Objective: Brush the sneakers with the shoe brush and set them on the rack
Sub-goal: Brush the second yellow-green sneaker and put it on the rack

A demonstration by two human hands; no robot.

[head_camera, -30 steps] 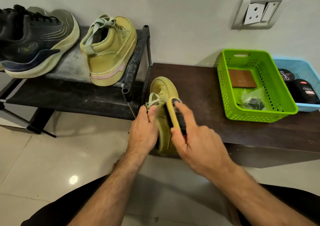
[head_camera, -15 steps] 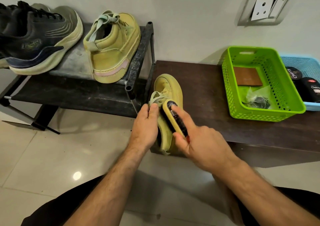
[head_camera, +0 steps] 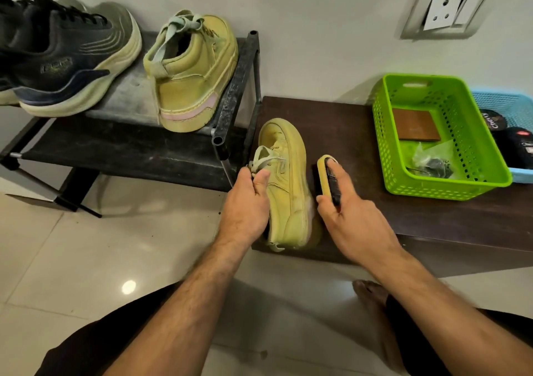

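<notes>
Green basket (head_camera: 476,156) beside blue basket (head_camera: 501,107) on dark bench (head_camera: 346,133).

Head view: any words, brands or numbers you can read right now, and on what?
"Cherry", partly hidden: lid of the round tin in the blue basket.
Red and white label on the black bottle beside it: too blurred to read.
Logo on the side of the black sneaker on the rack: letters unclear.
Yellow sneakers, brush, green basket: no text visible.
</notes>
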